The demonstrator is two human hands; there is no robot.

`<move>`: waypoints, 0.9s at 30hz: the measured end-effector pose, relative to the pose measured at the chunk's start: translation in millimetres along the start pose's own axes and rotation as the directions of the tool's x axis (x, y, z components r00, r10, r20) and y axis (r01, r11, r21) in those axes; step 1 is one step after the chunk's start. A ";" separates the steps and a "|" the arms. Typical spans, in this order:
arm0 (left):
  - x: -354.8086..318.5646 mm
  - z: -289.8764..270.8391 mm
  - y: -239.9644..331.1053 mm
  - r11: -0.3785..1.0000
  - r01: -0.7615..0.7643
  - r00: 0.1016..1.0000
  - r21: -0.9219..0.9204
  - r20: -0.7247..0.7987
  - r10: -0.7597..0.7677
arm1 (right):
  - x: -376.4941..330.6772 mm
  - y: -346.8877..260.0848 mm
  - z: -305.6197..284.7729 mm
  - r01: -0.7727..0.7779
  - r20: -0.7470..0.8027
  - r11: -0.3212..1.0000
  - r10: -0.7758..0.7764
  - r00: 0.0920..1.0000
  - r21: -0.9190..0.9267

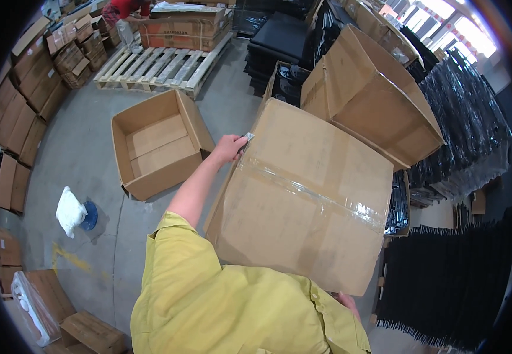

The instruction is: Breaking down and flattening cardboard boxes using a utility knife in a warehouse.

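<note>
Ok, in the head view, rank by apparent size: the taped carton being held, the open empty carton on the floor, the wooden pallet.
1. Taped carton, largest, though it is nearest the camera.
2. Open empty carton.
3. Wooden pallet, about the same; it lies farther off, so this order is unsure.

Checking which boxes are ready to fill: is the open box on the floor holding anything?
No, the open box shows only its bare cardboard bottom flaps inside.

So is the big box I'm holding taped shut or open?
Shut: clear tape runs across the big box, flaps flat.
</note>
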State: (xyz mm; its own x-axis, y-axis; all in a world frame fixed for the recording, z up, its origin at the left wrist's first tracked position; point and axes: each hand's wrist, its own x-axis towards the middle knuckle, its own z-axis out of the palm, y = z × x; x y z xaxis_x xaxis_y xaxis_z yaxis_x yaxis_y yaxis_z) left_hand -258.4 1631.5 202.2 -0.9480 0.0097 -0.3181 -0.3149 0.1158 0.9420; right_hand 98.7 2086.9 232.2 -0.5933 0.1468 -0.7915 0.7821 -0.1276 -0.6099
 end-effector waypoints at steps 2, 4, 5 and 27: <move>-0.5 1.5 0.4 1.000 0.011 0.999 -0.021 -0.039 -0.012 | -1.0 0.9 -1.0 0.002 0.006 1.000 -0.003 1.000 0.027; -1.1 2.7 -0.3 0.999 0.021 0.997 -0.039 -0.078 -0.024 | -1.6 1.2 -3.8 0.032 0.036 0.999 -0.033 0.999 0.019; -2.8 4.3 -1.2 0.999 0.022 0.995 -0.046 -0.098 -0.027 | 3.5 8.2 -9.6 0.027 0.036 0.999 -0.028 0.999 0.020; -36.1 4.7 -9.3 0.991 0.053 0.996 0.122 -0.076 -0.043 | 11.2 5.0 -3.9 0.108 -0.130 0.985 -0.091 0.987 0.132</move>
State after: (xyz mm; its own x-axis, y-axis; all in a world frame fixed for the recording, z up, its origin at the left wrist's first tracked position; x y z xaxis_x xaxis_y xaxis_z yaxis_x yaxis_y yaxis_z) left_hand -221.1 1634.8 204.5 -0.9342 -0.0704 -0.3498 -0.3563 0.2369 0.9039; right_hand 96.6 2091.7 220.5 -0.6319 0.2843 -0.7210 0.6816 -0.2390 -0.6916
